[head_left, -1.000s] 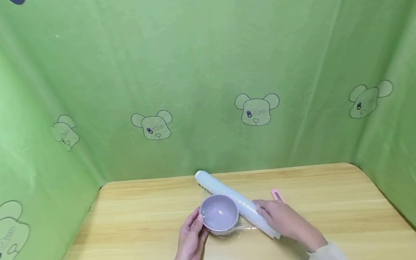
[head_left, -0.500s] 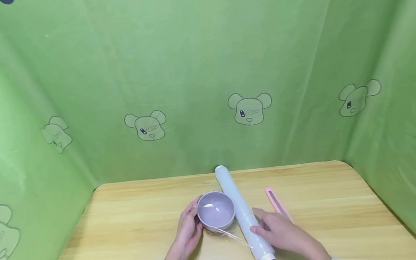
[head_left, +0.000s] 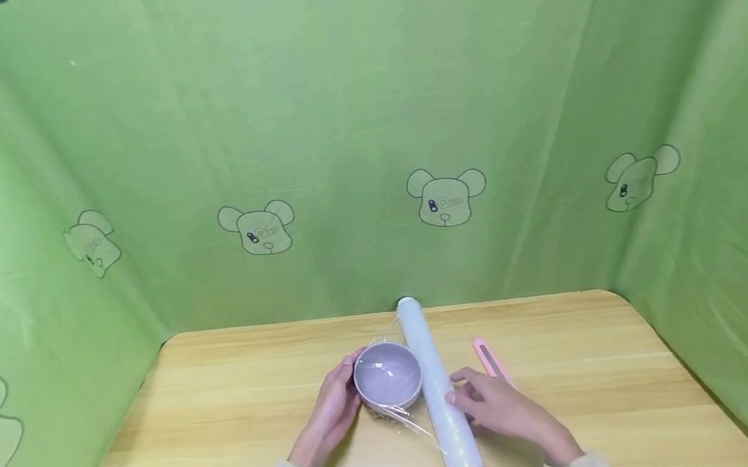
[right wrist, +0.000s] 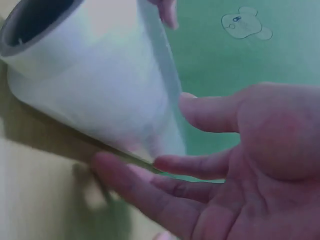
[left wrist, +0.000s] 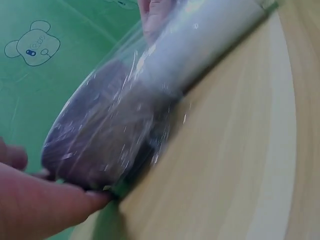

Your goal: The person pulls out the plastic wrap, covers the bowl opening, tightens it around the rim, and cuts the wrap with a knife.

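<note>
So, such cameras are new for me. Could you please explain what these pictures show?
No machine here: a person works with bare hands. The wide picture comes from a head camera, the two close ones from cameras on each wrist. On the wood-grain table lie a roll of clear film and a pink tool. The left hand holds a purple bowl, with film stretching between bowl and roll. The right hand, beside the roll, grips nothing.

Over there the film roll (head_left: 435, 387) has swung out of its slant, far end rightward, near end nearer.
</note>
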### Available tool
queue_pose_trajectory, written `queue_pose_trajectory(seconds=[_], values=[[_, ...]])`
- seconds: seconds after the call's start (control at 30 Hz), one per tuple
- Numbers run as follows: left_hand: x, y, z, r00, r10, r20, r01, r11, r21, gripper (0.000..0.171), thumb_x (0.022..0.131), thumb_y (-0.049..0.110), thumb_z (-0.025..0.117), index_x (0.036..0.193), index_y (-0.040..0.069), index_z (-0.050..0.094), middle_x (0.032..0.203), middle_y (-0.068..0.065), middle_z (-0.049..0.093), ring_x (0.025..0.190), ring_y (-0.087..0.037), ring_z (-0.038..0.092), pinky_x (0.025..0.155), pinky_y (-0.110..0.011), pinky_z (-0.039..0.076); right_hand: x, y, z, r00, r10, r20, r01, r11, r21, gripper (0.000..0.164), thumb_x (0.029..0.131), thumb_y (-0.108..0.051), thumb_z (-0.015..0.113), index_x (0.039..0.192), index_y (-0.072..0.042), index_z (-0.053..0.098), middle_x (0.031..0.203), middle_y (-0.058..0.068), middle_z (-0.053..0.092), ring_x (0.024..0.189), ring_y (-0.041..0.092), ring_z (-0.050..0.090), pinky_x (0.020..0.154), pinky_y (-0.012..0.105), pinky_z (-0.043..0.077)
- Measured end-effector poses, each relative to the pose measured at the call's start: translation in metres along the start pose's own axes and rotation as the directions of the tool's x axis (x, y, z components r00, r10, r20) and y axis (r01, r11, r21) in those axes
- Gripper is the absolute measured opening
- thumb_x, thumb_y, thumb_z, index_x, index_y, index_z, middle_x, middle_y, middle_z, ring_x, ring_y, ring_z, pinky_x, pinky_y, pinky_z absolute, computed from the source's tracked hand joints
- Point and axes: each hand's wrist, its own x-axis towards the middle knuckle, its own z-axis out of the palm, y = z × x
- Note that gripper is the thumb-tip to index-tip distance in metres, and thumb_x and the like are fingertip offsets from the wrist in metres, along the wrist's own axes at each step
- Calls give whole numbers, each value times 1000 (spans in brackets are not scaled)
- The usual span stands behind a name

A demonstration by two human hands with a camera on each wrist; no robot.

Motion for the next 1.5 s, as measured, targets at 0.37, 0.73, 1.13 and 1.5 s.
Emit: queue_pose_trajectory(seconds=[0.37, 0.73, 1.13, 1.5], values=[[-3, 5, -29, 949, -41, 313, -11, 986, 165, 107, 85, -7, 75, 163, 1, 2, 169, -23, 3, 154, -38, 16, 122, -35, 26, 35, 6, 3, 973, 184, -141, -173, 981, 88, 53, 104, -15, 54, 149, 11, 40, 132, 34, 59, 101, 36, 67, 85, 50, 60], [-3, -4, -16, 975, 83, 208, -150, 931, 332, 119, 62, -20, 84, 160, -1, 18, 158, -28, 32, 144, -45, 35, 116, -30, 37, 49, 2, 4, 982, 188, 5, -186, 964, 188, 59, 107, -23, 52, 145, 19, 35, 106, 21, 66, 79, 26, 66, 59, 44, 62], [1, 1, -17, 978, 79, 194, -146, 921, 362, 115, 62, -18, 85, 158, 0, 25, 156, -27, 35, 142, -45, 38, 117, -37, 37, 58, 2, 6, 971, 225, -81, -208, 962, 176, 51, 103, -19, 59, 136, 18, 47, 110, 18, 66, 93, 27, 67, 81, 49, 61], [0, 2, -16, 982, 71, 177, -135, 914, 381, 115, 61, -19, 84, 159, 1, 25, 155, -27, 38, 140, -45, 40, 118, -44, 37, 57, 0, 7, 956, 264, -128, -224, 938, 265, 53, 98, -19, 66, 135, 14, 47, 110, 21, 66, 86, 27, 68, 73, 47, 63]])
